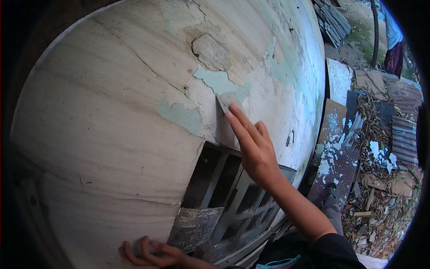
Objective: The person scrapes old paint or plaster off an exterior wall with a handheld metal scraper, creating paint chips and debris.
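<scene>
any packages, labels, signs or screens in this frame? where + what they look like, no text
No packages, signs or screens in view.
Only print: a teal curved band on the person's black clothing at the bottom edge, just below the right forearm.
The right hand presses a grey scraper blade to the peeling wall; neither shows a label.

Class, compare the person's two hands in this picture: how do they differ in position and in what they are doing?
The right hand is raised high, fingers pressing a flat scraper blade to the peeling wall; the left hand sits low near the window opening, fingers spread, holding nothing. Both are bare and touch the wall.
</scene>
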`<state>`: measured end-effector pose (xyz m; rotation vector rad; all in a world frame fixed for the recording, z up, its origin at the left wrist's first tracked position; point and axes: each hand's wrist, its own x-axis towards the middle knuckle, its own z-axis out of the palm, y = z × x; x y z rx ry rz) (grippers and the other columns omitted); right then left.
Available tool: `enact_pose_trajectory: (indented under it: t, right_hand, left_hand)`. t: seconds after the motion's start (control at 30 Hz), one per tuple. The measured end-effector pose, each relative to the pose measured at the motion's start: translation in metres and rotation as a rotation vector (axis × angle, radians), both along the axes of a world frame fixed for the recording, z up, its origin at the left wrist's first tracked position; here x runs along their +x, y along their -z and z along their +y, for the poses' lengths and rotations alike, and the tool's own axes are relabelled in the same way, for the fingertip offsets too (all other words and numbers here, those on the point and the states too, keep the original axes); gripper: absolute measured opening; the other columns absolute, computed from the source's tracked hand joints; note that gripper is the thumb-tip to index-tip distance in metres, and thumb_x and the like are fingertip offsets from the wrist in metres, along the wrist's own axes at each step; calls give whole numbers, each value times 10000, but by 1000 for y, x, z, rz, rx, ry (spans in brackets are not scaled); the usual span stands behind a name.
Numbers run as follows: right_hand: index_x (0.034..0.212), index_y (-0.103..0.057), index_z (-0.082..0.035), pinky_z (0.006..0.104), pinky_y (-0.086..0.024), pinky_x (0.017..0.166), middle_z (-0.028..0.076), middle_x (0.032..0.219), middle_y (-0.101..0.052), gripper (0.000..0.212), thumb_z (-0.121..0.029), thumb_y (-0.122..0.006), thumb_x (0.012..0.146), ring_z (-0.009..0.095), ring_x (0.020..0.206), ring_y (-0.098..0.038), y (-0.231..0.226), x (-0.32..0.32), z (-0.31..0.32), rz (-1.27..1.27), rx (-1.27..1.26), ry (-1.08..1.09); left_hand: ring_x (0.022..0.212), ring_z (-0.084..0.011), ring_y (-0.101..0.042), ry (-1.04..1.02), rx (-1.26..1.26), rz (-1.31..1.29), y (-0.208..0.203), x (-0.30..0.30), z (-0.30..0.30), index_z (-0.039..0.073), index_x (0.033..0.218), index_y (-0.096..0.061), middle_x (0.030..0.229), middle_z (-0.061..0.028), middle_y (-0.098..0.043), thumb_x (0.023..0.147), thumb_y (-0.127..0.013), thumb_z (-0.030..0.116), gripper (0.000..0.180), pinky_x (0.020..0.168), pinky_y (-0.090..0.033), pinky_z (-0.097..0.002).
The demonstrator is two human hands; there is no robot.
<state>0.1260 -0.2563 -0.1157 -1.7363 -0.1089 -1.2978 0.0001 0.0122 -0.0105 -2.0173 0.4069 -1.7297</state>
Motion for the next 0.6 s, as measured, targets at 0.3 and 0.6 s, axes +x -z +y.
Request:
enact_pose_trajectory:
  t: [0.3, 0.6]
  right_hand:
    - [1366, -505, -23, 315, -449, 672, 138, 1433, -488, 709, 151, -565, 681, 249, 710, -418, 7, -17, 10, 38, -19, -53]
    - [1350, -524, -32, 323, -478, 691, 125, 1406, -518, 683, 145, -562, 692, 246, 704, -460, -25, 21, -15, -82, -16, 103]
  left_hand:
    - [1301, -419, -394, -30, 11, 11, -1, -3, 8, 38, 1029, -583, 1332, -210, -450, 987, -414, 210, 244, 1032, -323, -618]
    - [1284, -421, -411, -11, 8, 6, 1, -2, 8, 37, 1014, -592, 1324, -213, -463, 987, -417, 228, 261, 1026, -336, -604]
